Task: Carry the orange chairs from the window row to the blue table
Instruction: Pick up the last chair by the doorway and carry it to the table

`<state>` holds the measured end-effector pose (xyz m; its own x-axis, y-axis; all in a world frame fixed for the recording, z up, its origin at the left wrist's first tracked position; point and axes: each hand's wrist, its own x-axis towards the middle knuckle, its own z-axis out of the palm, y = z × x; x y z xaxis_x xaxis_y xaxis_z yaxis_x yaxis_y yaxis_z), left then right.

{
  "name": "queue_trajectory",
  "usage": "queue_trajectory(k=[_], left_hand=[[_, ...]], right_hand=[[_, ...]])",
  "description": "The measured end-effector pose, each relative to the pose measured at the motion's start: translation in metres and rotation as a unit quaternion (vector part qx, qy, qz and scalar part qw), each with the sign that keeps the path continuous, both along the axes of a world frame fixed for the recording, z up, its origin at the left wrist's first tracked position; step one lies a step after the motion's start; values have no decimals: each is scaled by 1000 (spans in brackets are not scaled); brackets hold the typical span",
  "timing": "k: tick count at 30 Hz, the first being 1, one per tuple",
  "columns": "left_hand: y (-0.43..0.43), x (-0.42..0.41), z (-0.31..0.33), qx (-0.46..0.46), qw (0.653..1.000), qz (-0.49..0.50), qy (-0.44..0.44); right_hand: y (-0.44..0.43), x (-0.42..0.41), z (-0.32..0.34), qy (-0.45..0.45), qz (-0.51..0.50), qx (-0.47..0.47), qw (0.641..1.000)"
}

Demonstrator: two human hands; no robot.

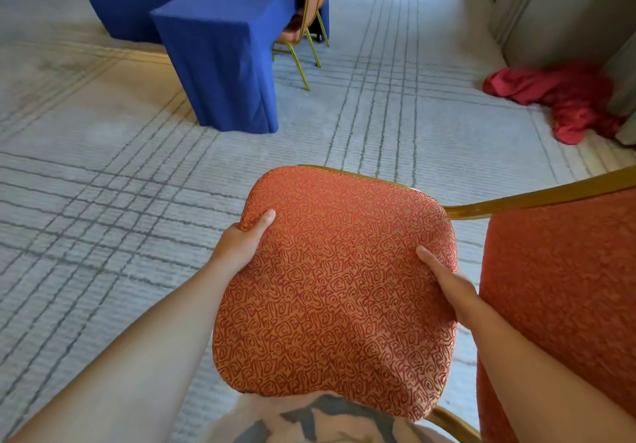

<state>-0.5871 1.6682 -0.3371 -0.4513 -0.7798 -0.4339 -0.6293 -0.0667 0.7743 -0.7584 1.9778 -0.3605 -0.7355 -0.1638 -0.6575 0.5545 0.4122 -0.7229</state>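
Head view: left hand and right hand grip the orange chair.

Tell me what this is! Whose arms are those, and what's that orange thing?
There is no robot here, just a person. The one picture comes from a camera worn on their head, looking forward and down, so you see their own arms. The left hand and the right hand grip an orange chair by the two sides of its seat, thumbs on top. That is the chair to be carried. Ahead stands the blue table, with the other chair pushed in at it. A red cloth lies crumpled on the striped carpet, off to the right.
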Motion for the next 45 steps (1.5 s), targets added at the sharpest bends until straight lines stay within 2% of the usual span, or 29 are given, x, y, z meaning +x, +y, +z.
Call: queue_trajectory(k=[6,13,18,24,32,45], left_hand=[[-99,-113,-16,5,1000,-25,4],[-234,-262,10,-42,997,-56,28],[-302,-355,9,-30,997,-70,22],[-370,-464,-13,-4,998,-63,18],[-461,-641,3,17,999,-14,45],[-629,-831,-5,9,999,-10,46]], right_hand=[[-94,-96,-12,-4,-22,-3,1000],[-218,-221,12,43,-65,-17,997],[-279,-305,22,53,-78,-4,996],[-353,-423,10,50,-61,25,997],[-457,-622,25,45,-33,11,998],[-634,-832,4,14,-12,15,1000]])
